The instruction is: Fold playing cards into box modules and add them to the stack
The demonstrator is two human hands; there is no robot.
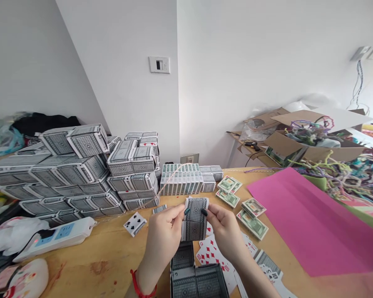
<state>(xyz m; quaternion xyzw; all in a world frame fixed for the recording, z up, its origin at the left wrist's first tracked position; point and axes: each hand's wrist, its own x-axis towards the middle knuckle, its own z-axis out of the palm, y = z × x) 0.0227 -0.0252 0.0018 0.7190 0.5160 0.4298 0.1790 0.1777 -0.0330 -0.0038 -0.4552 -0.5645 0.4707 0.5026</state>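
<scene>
My left hand (pixel 164 236) and my right hand (pixel 225 229) both pinch a small grey-patterned card box (pixel 195 218), held upright above the wooden table (pixel 105 256). Thumbs and fingers press on its upper flap. A red cord circles my left wrist. Directly below the hands lie several more grey-patterned boxes (pixel 197 279) at the table's near edge. Loose playing cards (pixel 211 252) with red diamonds lie face up under my right hand. A spade card (pixel 135 224) lies to the left.
A tall pile of grey card boxes (pixel 81 174) fills the back left, with a row of packs (pixel 182 179) behind. Green-backed packs (pixel 251 217) lie to the right beside a pink sheet (pixel 311 223). A power strip (pixel 56 236) sits left; cardboard boxes (pixel 311 142) with cords stand back right.
</scene>
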